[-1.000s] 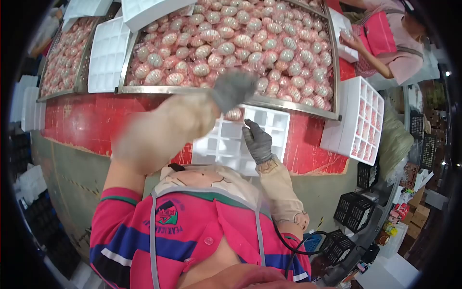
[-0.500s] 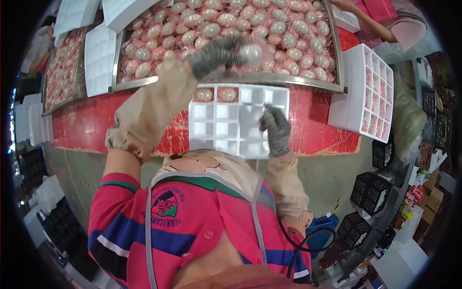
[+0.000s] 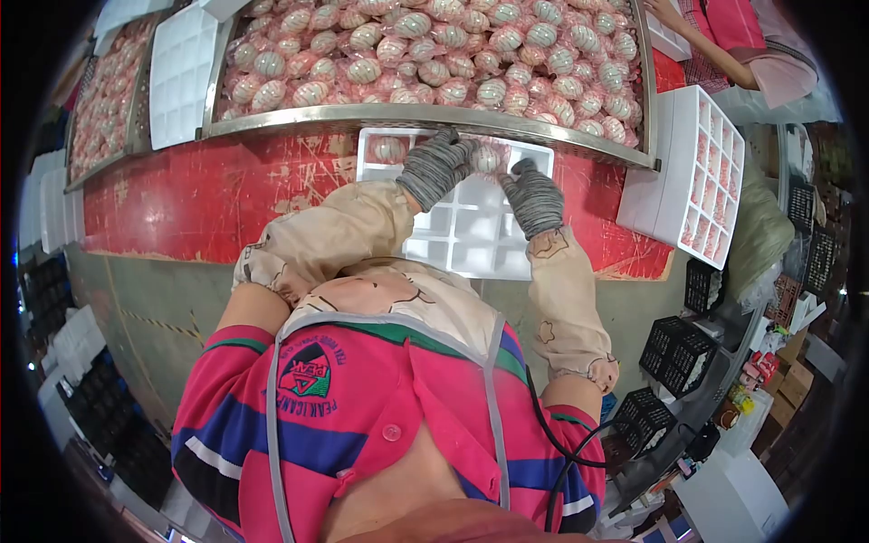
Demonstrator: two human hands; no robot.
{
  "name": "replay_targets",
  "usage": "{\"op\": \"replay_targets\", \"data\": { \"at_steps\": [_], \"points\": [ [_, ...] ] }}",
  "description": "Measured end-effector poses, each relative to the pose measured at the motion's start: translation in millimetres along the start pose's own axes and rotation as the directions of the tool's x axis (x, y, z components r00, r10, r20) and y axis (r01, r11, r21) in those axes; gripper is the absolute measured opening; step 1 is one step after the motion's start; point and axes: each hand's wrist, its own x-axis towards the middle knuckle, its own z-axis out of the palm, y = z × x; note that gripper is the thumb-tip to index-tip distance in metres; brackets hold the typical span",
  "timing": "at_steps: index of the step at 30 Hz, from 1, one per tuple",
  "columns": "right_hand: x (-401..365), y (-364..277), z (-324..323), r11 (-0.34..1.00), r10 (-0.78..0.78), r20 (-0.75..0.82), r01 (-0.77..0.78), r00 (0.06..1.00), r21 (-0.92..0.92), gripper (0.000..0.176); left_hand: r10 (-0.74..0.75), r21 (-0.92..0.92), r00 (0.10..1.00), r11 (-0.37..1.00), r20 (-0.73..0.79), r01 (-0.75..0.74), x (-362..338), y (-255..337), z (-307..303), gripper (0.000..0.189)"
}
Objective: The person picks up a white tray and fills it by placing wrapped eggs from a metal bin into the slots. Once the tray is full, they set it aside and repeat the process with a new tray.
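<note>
A white foam tray [image 3: 471, 237] with square cells lies on the red counter [image 3: 208, 199] in front of me. My left hand [image 3: 439, 165], in a grey glove, holds a wrapped egg [image 3: 486, 159] over the tray's far row. Another wrapped egg [image 3: 389, 149] sits in the far left cell. My right hand [image 3: 534, 197], also gloved, lies on the tray's right side with fingers curled toward the far rim. Most cells near me are empty.
A steel bin [image 3: 407, 116] heaped with wrapped eggs stands just beyond the tray, and a second bin [image 3: 100, 81] is at left. An empty foam tray [image 3: 181, 72] leans between them. A filled tray [image 3: 701, 181] stands at right, near another person [image 3: 724, 45]. Black crates [image 3: 670, 348] sit below.
My left hand came down from the bin with an egg to the tray's far row. The right hand slid from the tray's right edge up toward the far rim.
</note>
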Motion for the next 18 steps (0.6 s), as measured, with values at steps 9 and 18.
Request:
{"op": "replay_targets", "data": {
  "at_steps": [9,18],
  "points": [
    [49.0,20.2,43.4,0.921,-0.365,-0.178,0.327,0.914,-0.21,0.043,0.02,0.234,0.998,0.972,0.052,-0.032,20.9,-12.6,20.2,0.037],
    [63.4,0.6,31.6,0.912,-0.3,0.04,0.299,0.953,-0.282,0.031,-0.187,0.12,0.973,0.978,0.138,0.171,39.0,18.9,-0.8,0.024]
  ]
}}
